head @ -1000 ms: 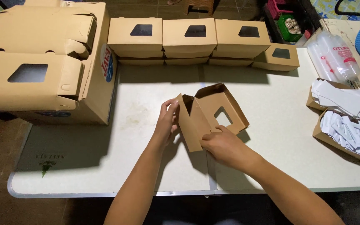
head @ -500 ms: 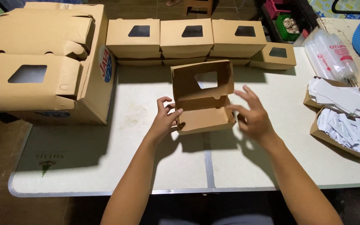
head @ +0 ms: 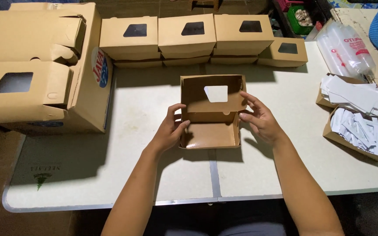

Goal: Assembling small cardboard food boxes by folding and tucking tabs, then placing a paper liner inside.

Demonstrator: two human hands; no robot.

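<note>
Head view: left hand and right hand, half-open, bracing open brown box between them, lid upright.

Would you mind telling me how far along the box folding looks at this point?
Done: closed brown windowed cardboard boxes stand in stacked rows at the white table's far edge, and more fill the large carton on the left. In hand: one open brown windowed box, lid up, held by the left hand and right hand. Left: closing its lid.
</note>
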